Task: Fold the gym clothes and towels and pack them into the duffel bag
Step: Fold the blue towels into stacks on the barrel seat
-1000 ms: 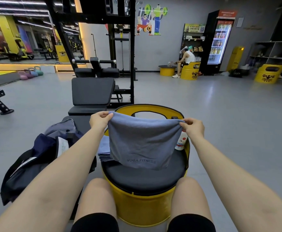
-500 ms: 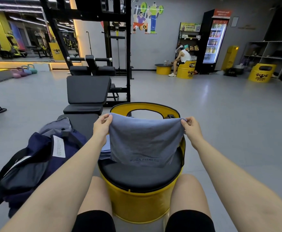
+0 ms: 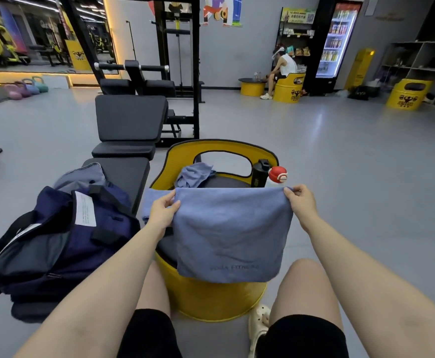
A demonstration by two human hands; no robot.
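The barrel seat (image 3: 211, 298) stands between the person's knees; the towel (image 3: 229, 233) hangs over its near edge, held at its top corners by the left hand (image 3: 163, 211) and right hand (image 3: 301, 201); a crumpled cloth (image 3: 194, 174) and two bottles (image 3: 269, 175) lie at its back; the duffel bag (image 3: 56, 244) sits left of it on the worktop (image 3: 126, 171).

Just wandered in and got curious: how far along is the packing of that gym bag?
Early to midway, it seems. Done: one folded blue towel lies on the yellow barrel seat. In hand: the left hand and right hand pinch the top corners of a blue-grey towel, hanging doubled over. Left: a crumpled cloth behind it, and moving everything into the open navy duffel bag.
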